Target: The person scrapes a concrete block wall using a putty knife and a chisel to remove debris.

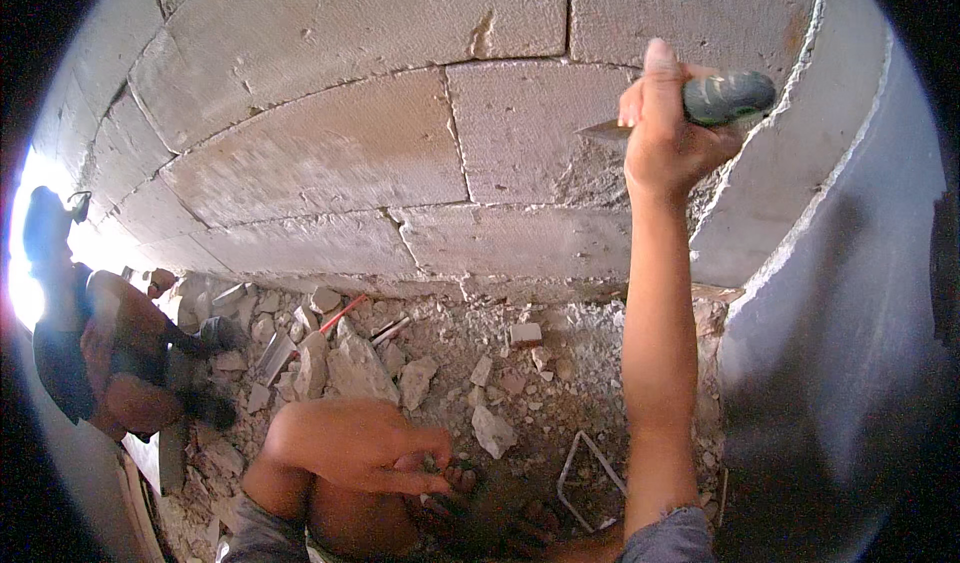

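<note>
My right hand (668,128) is raised in front of the pale block wall (350,148), its fingers wrapped round a trowel. The trowel has a thick dark green handle (728,98) sticking out to the right, and its thin metal blade (605,130) points left toward the wall. Behind the blade the wall face is rough and chipped. Low in the view, my left hand (370,448) is bent over my leg with its fingers curled closed. A small greyish bit shows between thumb and fingers, too unclear to name.
Broken rubble (365,363) covers the ground along the wall's foot, with a larger pale chunk (493,431) near my feet. A thin white wire frame (588,478) lies beside my right forearm. Another person (110,343) crouches at the far left. A smooth grey wall (830,363) stands at right.
</note>
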Demonstrator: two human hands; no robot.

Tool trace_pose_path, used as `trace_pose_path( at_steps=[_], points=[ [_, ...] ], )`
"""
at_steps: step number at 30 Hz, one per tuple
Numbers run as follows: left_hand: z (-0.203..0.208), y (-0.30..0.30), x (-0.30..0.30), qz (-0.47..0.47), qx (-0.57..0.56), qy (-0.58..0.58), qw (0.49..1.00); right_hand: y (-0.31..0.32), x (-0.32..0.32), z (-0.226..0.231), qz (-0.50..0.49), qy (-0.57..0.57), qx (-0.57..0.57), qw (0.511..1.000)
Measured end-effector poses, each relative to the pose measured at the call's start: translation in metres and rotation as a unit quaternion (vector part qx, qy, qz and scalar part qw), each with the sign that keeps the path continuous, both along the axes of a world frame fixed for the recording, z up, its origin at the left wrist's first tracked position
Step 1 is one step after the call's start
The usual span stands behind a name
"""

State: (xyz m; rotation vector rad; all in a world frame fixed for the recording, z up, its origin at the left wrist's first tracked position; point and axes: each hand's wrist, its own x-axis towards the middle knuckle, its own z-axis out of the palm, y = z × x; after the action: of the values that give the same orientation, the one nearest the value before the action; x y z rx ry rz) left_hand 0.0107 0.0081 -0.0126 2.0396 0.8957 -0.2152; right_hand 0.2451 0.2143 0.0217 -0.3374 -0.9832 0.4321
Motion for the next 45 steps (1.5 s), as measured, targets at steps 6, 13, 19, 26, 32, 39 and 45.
trace_pose_path(
  at_steps=[6, 13, 19, 26, 32, 39, 45],
  points=[
    [0.002, -0.002, 0.001, 0.005, 0.027, -0.001, 1.0, 0.044, -0.004, -0.063, -0.149, -0.148, -0.029, 0.977],
    [-0.001, -0.004, -0.002, -0.021, 0.01, -0.017, 1.0, -0.002, 0.005, 0.006, -0.034, 0.002, 0.036, 0.999],
    [0.009, -0.003, 0.007, -0.024, 0.027, -0.004, 0.999, 0.034, 0.0, -0.025, -0.04, -0.023, -0.012, 0.999],
    [0.016, -0.009, 0.007, -0.011, 0.074, -0.013, 0.997, 0.008, 0.002, -0.001, 0.013, 0.001, 0.021, 1.0],
    [0.012, -0.008, 0.007, -0.018, 0.065, 0.009, 0.998, 0.041, -0.004, -0.039, -0.083, -0.088, -0.083, 0.989],
    [0.01, -0.011, 0.002, -0.003, 0.038, -0.049, 0.998, 0.014, 0.002, -0.01, -0.016, -0.029, 0.02, 0.999],
    [0.013, -0.006, 0.003, -0.026, 0.027, -0.006, 0.999, 0.044, 0.0, -0.034, -0.136, -0.104, -0.053, 0.984]
  ],
)
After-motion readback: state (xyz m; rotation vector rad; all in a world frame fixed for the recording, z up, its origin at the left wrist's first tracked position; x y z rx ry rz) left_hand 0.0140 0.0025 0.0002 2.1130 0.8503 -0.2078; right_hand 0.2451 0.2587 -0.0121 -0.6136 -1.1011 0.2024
